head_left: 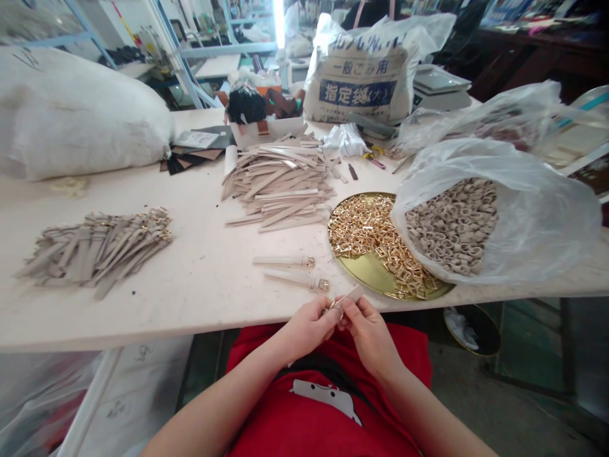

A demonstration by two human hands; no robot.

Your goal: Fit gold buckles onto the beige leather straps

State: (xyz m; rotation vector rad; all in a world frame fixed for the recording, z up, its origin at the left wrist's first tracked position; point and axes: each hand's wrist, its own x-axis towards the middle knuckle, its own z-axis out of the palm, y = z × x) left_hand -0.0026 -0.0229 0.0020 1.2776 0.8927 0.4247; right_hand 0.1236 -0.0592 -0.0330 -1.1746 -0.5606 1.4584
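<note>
Just over the table's front edge, my left hand (311, 324) and my right hand (368, 327) meet, both closed. Between them is a short beige strap (353, 294) with a gold buckle (334, 306), mostly covered by my fingers. My left fingers pinch the buckle end, while my right thumb and fingers grip the strap. Two buckled straps (290, 274) lie flat on the table beyond my left hand. Right of them sits a round gold tray (361, 270) heaped with small gold buckles (366, 222).
A plastic bag (533, 209) of small beige loops (451, 225) overlaps the tray's right side. Loose beige strips (280, 181) are piled mid-table; finished-looking buckled straps (99, 247) lie left. Large white sacks (80, 114), a printed bag (361, 76) and a scale (440, 86) stand behind.
</note>
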